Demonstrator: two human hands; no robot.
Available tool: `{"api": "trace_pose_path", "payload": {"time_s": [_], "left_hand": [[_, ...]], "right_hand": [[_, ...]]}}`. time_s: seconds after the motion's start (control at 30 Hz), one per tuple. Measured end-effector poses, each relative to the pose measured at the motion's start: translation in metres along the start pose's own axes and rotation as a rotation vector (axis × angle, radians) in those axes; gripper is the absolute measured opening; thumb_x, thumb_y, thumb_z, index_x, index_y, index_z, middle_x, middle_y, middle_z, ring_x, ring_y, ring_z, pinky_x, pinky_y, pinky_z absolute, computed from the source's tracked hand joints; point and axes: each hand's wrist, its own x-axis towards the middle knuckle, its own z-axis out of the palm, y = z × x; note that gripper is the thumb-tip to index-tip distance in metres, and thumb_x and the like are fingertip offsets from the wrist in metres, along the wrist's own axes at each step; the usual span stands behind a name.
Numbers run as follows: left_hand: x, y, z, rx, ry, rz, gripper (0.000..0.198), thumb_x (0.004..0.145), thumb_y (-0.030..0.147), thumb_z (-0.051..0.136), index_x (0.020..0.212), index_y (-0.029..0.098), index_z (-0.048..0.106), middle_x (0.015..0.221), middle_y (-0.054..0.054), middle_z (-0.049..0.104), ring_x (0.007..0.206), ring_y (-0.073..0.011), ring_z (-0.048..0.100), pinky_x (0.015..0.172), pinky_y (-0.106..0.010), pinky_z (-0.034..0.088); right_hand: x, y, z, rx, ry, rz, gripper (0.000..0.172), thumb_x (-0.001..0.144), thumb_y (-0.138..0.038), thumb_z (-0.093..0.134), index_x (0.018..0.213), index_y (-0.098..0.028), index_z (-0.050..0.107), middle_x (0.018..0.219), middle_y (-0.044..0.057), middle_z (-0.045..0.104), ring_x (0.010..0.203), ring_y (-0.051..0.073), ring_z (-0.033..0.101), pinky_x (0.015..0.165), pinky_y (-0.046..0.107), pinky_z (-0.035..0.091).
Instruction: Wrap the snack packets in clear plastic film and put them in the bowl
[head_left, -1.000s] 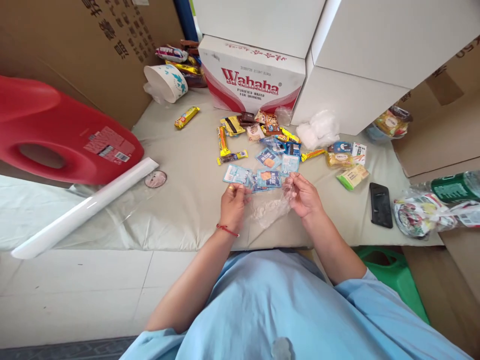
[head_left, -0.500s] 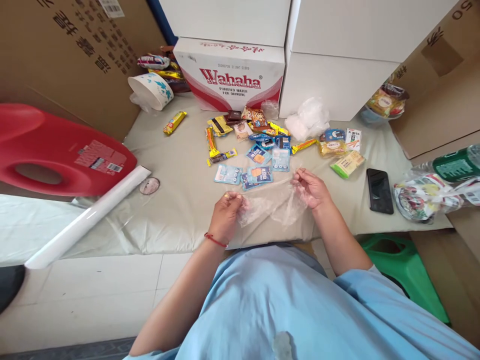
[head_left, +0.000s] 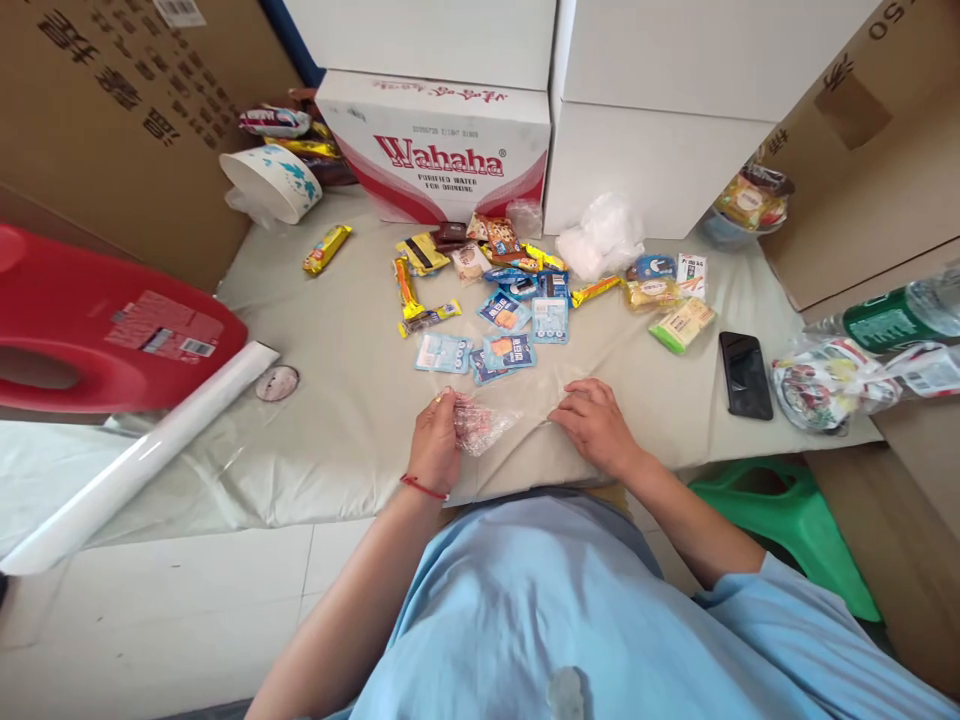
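Note:
My left hand [head_left: 436, 440] is closed on a crumpled clear plastic bag [head_left: 484, 425] just above the front part of the table. The fingers of my right hand [head_left: 596, 425] are bent and pressed together at the thin right end of the same plastic, palm down. Beyond my hands lie several light-blue snack packets [head_left: 510, 350], one flat packet [head_left: 442, 353] a little to their left. Behind these sits a pile of wrapped snacks, among them a yellow stick pack [head_left: 406, 290] and a brown packet [head_left: 502, 238].
A white roll [head_left: 142, 455] and a red jug [head_left: 112, 320] stand at the left, near a round disc [head_left: 277, 383]. To the right are a green-and-yellow packet [head_left: 682, 325], a phone [head_left: 745, 375] and a green bottle [head_left: 892, 318]. Crumpled plastic [head_left: 602, 235] lies before white boxes [head_left: 645, 165].
My right hand has turned palm down and come lower and slightly left. The plastic is now bunched at my left hand. The whole view has shifted a little.

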Motion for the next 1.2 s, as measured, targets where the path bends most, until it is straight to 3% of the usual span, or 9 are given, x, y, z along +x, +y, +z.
{"api": "trace_pose_path", "payload": {"time_s": [0.23,0.4,0.53,0.6,0.7,0.83,0.9,1.07,1.2], "left_hand": [[0.005,0.017,-0.025,0.035,-0.016,-0.011,0.042,0.080,0.059,0.071,0.085,0.018,0.065,0.090,-0.006,0.075,0.072,-0.0147,0.069,0.060,-0.024,0.052],[0.008,0.022,-0.028,0.066,-0.020,-0.092,0.036,0.089,0.056,0.061,0.090,0.019,0.061,0.065,0.001,0.066,0.046,-0.0113,0.057,0.044,-0.022,0.040],[0.007,0.031,-0.041,0.136,-0.022,-0.135,0.035,0.093,0.053,0.061,0.094,0.018,0.061,0.054,0.004,0.059,0.036,-0.0090,0.046,0.038,-0.020,0.031],[0.003,0.036,-0.049,0.151,-0.040,-0.158,0.042,0.091,0.058,0.063,0.102,0.018,0.060,0.062,0.000,0.067,0.039,-0.0095,0.050,0.039,-0.020,0.033],[-0.010,0.036,-0.058,0.165,-0.092,-0.162,0.063,0.084,0.067,0.070,0.122,0.020,0.052,0.090,-0.007,0.077,0.055,-0.0129,0.065,0.048,-0.021,0.044],[-0.034,0.020,-0.058,0.180,-0.079,-0.066,0.104,0.068,0.050,0.089,0.150,0.023,0.032,0.113,-0.010,0.075,0.098,-0.0184,0.074,0.081,-0.028,0.058],[-0.044,0.008,-0.055,0.214,-0.028,-0.019,0.115,0.062,0.039,0.092,0.156,0.025,0.026,0.115,-0.007,0.072,0.101,-0.0188,0.074,0.088,-0.031,0.058],[-0.065,-0.008,-0.061,0.204,0.008,-0.124,0.106,0.062,0.033,0.088,0.150,0.025,0.031,0.093,0.003,0.067,0.061,-0.0144,0.070,0.063,-0.029,0.055],[-0.084,-0.010,-0.100,0.271,-0.036,-0.221,0.082,0.063,0.042,0.088,0.131,0.022,0.047,0.091,0.002,0.067,0.059,-0.0153,0.068,0.054,-0.026,0.048]], "right_hand": [[-0.004,0.031,-0.032,0.308,0.043,-0.075,0.022,0.100,-0.022,0.062,0.108,-0.031,0.080,0.101,0.006,0.075,0.118,0.027,0.056,0.098,0.047,0.053],[-0.009,0.039,-0.051,0.323,0.023,-0.067,0.023,0.099,-0.018,0.063,0.106,-0.033,0.080,0.096,0.006,0.074,0.114,0.027,0.058,0.096,0.047,0.054],[-0.019,0.041,-0.058,0.346,-0.184,-0.092,0.026,0.101,-0.018,0.057,0.108,-0.030,0.079,0.097,0.006,0.073,0.098,0.023,0.064,0.082,0.039,0.059],[-0.020,0.036,-0.063,0.327,-0.211,-0.053,0.028,0.103,-0.018,0.053,0.112,-0.029,0.077,0.098,0.007,0.072,0.093,0.022,0.066,0.077,0.037,0.059],[-0.009,0.020,-0.067,0.248,-0.051,0.033,0.026,0.103,-0.018,0.054,0.119,-0.027,0.073,0.100,0.008,0.070,0.094,0.023,0.065,0.079,0.039,0.057],[0.018,-0.004,-0.048,0.263,-0.010,-0.086,0.026,0.102,-0.018,0.054,0.121,-0.026,0.071,0.105,0.009,0.069,0.102,0.024,0.063,0.088,0.042,0.058],[0.031,-0.011,-0.029,0.247,-0.078,-0.171,0.028,0.103,-0.020,0.052,0.123,-0.025,0.071,0.116,0.011,0.070,0.115,0.026,0.062,0.097,0.046,0.057],[0.040,-0.004,0.014,0.068,-0.256,-0.158,0.045,0.106,-0.035,0.051,0.149,-0.021,0.057,0.159,0.016,0.050,0.149,0.032,0.043,0.121,0.056,0.042],[0.030,0.005,0.024,-0.004,-0.289,-0.082,0.051,0.107,-0.039,0.049,0.155,-0.021,0.051,0.166,0.016,0.041,0.153,0.034,0.038,0.124,0.061,0.036]]}}
